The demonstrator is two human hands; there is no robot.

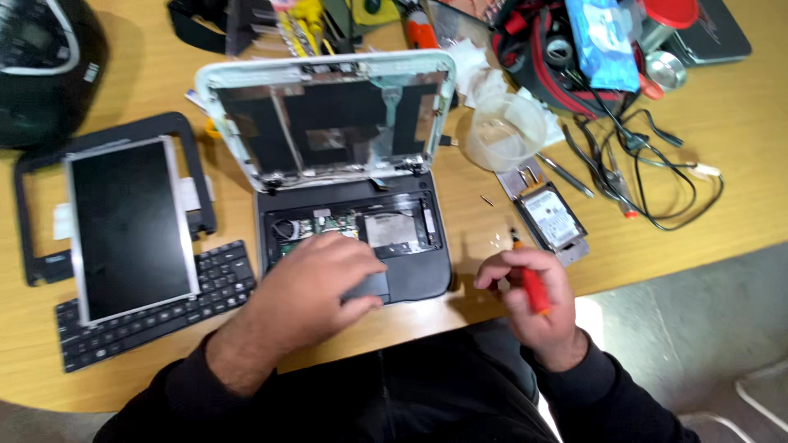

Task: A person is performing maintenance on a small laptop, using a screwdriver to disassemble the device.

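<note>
A small dismantled laptop (pixel 353 205) lies open on the wooden desk (pixel 739 164), its keyboard gone and its circuit board bare. The lid (pixel 328 115) is an empty pale frame without a screen. My left hand (pixel 316 287) rests flat on the laptop's palm rest, fingers spread over the touchpad. My right hand (pixel 529 299) hovers just off the laptop's right front corner and grips a red-handled screwdriver (pixel 533 287), tip pointing away from me.
The removed screen panel (pixel 131 226) lies on its black bezel and a loose keyboard (pixel 164 308) at left. A hard drive (pixel 552 217), clear plastic cup (pixel 505 131), tweezers, tangled cables (pixel 657 172) and a red tool bag (pixel 558 49) crowd the right.
</note>
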